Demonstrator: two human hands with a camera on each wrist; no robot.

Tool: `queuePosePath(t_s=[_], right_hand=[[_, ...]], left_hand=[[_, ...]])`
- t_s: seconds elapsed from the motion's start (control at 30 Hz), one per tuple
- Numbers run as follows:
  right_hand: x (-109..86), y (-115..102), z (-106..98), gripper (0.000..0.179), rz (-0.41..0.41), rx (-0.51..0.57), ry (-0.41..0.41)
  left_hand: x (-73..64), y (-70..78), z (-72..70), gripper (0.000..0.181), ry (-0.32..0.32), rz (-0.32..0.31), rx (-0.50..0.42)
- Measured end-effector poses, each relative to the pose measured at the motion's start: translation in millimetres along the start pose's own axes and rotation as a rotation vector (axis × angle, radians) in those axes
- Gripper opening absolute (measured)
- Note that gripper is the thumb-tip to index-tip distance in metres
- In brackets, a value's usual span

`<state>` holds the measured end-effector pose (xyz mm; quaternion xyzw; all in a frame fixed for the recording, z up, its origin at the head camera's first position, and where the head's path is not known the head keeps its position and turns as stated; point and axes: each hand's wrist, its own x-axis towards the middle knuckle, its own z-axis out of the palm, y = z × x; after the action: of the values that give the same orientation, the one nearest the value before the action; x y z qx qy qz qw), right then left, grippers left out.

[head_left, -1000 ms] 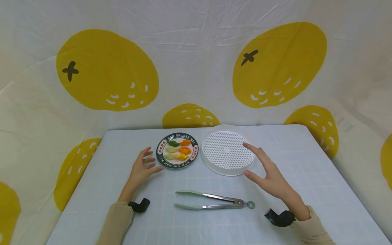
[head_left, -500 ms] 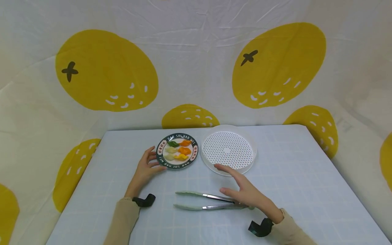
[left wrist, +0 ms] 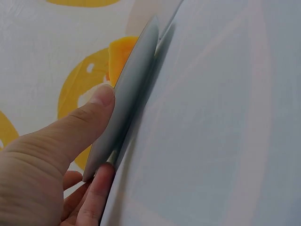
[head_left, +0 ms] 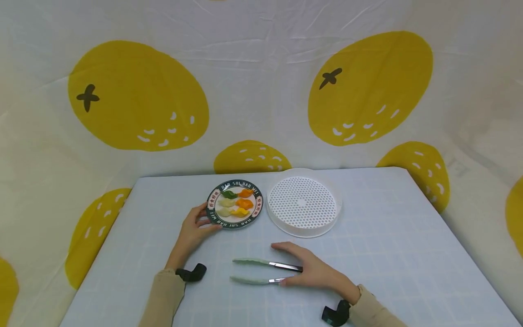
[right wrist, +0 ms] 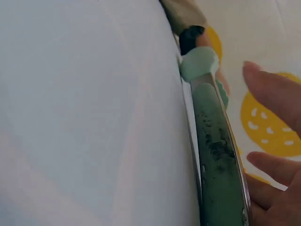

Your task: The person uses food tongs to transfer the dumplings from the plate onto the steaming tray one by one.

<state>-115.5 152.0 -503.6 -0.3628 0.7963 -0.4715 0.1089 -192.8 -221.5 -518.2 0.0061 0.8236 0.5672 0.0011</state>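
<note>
My left hand (head_left: 196,231) pinches the left edge of a round plate (head_left: 234,225) with a dark patterned rim. In the left wrist view the thumb (left wrist: 101,96) lies over the rim and fingers are under it. Several dumplings (head_left: 244,204), in green, orange, yellow and pale colours, lie on the plate. Over the tongs (head_left: 251,281) hovers my right hand (head_left: 312,268), its fingers apart. These tongs have pale green tips and metal arms, and their hinge end is hidden by the hand. The right wrist view shows the fingers beside the tongs, not closed around them.
A round white steamer tray (head_left: 302,202) with many holes stands just right of the plate. The table (head_left: 408,254) has a pale checked cloth, and a fabric backdrop (head_left: 261,91) with yellow fruit prints rises behind its back edge.
My left hand has moved right to the plate and taken hold of its edge. The right hand has come left and down from the steamer tray to above the tongs.
</note>
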Motion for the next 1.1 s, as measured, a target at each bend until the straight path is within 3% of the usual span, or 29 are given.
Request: queuePosePath(t_s=[0.23, 0.37, 0.67, 1.1], right_hand=[[-0.2, 2.9, 5.2, 0.069, -0.135, -0.197, -0.039], [0.8, 1.7, 7.4, 0.062, -0.143, -0.265, -0.020], [0.1, -0.7, 8.5, 0.058, -0.107, -0.275, -0.011], [-0.8, -0.3, 10.7, 0.055, -0.156, -0.301, 0.046]], left_hand=[[-1.1, 1.5, -2.2, 0.101, 0.003, 0.001, 0.004], [-0.1, 2.5, -2.1, 0.101, 0.002, -0.007, -0.004], [-1.7, 7.2, 2.7, 0.094, 0.010, -0.022, -0.108], [-4.1, 9.7, 4.4, 0.092, 0.027, -0.027, -0.082]])
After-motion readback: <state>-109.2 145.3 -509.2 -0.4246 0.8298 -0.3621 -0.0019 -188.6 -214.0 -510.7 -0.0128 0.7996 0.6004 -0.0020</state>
